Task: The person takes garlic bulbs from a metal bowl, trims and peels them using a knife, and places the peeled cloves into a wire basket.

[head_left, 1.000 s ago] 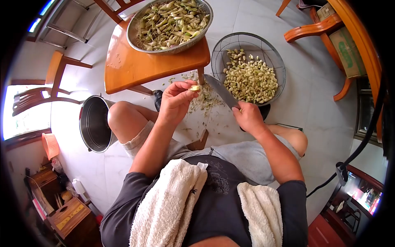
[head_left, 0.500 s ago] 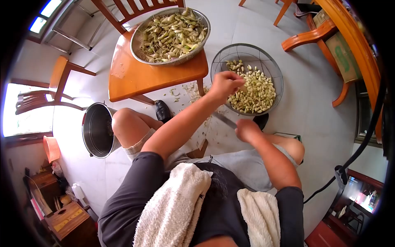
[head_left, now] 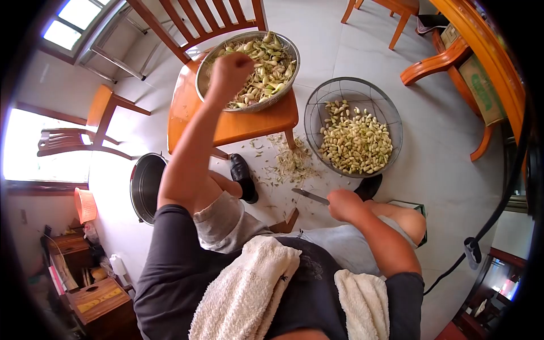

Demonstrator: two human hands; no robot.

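My left hand (head_left: 231, 73) is over the metal colander (head_left: 290, 76), its fingers curled; whatever they may hold is hidden. The colander, full of untrimmed small bulbs (head_left: 265, 62) with stems and roots, rests on a wooden chair (head_left: 249, 126). In my right hand (head_left: 343, 205) is a knife (head_left: 310, 196), its blade pointing left above the floor. Beyond that hand, a round wire-framed sieve (head_left: 391, 103) on the floor holds many trimmed pale bulbs (head_left: 357, 141).
Trimmed scraps (head_left: 292, 158) lie on the floor between the chair and the sieve. A metal bucket (head_left: 148, 187) stands by my left leg. A dark shoe (head_left: 243, 177) is beside the scraps. On the right is a wooden table (head_left: 492, 48) with curved legs.
My left hand has moved from above the sieve up and left to the colander. My right hand stays low with the knife. The view has shifted slightly.
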